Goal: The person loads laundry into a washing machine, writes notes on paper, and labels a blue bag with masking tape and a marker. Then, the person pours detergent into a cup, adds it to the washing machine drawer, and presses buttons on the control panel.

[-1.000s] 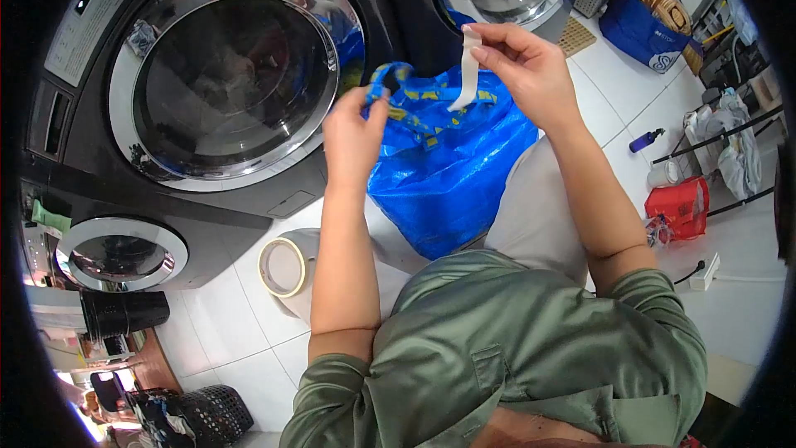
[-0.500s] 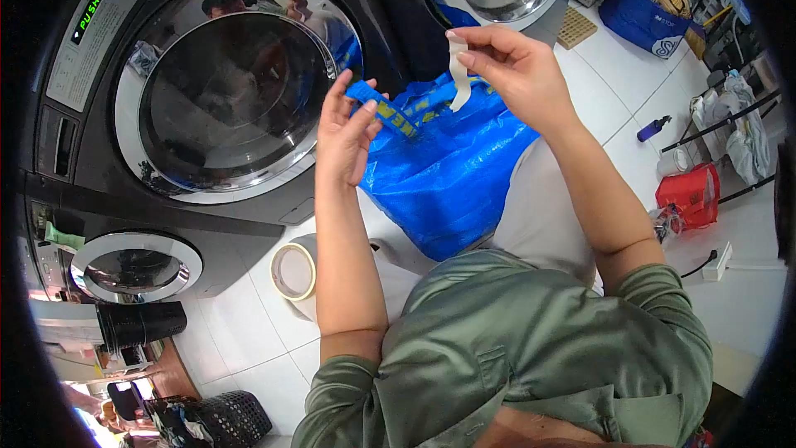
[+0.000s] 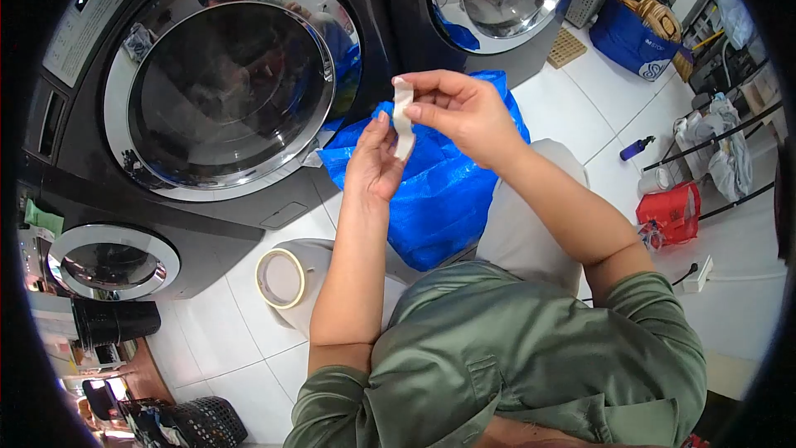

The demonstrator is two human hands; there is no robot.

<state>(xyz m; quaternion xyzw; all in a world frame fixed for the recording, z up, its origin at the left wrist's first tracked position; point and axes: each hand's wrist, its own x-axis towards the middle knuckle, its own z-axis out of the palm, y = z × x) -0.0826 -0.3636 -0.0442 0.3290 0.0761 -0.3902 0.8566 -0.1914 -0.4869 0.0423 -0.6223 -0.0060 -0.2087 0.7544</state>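
Note:
A short strip of off-white tape [image 3: 403, 119] hangs from my right hand [image 3: 464, 116], pinched between thumb and fingertips. My left hand [image 3: 377, 162] is just left of the strip, palm up, its fingers closed on a blue strap [image 3: 384, 108] that shows only in part above the fingertips. The strip's lower end is close to my left palm; whether it touches I cannot tell. Below and behind both hands, the large blue bag [image 3: 439, 207] lies crumpled between my legs. A roll of tape [image 3: 260, 280] rests by my left knee.
Dark front-loading machines with round glass doors [image 3: 228, 91] stand ahead and left. To the right are a dark blue bag [image 3: 632, 37], a purple bottle [image 3: 636, 148], a red bag [image 3: 670, 214] and a black rack [image 3: 717, 139]. A black basket [image 3: 207, 423] is at lower left.
My right hand has moved left and down with the tape strip, up to my left hand. My left hand has shifted right and lower, and the strap's yellow lettering is no longer visible.

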